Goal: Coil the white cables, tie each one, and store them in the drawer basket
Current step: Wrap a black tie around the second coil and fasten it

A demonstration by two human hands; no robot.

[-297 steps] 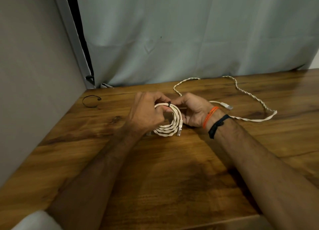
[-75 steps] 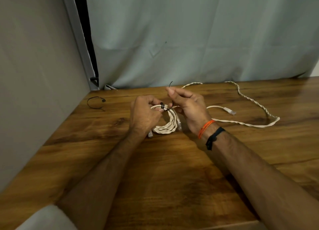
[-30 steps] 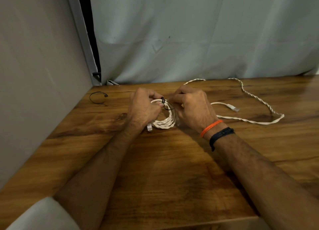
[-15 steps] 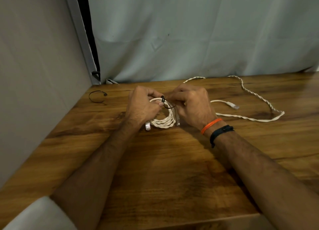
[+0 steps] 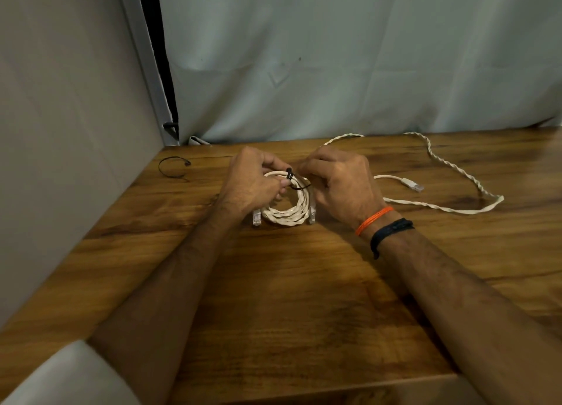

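1. The wooden table (image 5: 289,283) is carrying the coiled white twisted cable (image 5: 286,213), which is sitting centre-back, as before.
2. The left hand (image 5: 249,185) is still pinching the coil at its thin black tie (image 5: 289,175).
3. The right hand (image 5: 340,185), lifted earlier, is now lying curled against the coil, bending the tie's tail down; tying is nearly finishing.
4. The second loose white cable (image 5: 441,173) is waiting unchanged.

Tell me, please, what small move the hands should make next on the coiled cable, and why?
Probably finish off the black tie: it already wraps the coiled white cable, but its loose tail juts across the coil. The left hand grips the coil, so the right hand could pull the tail snug.
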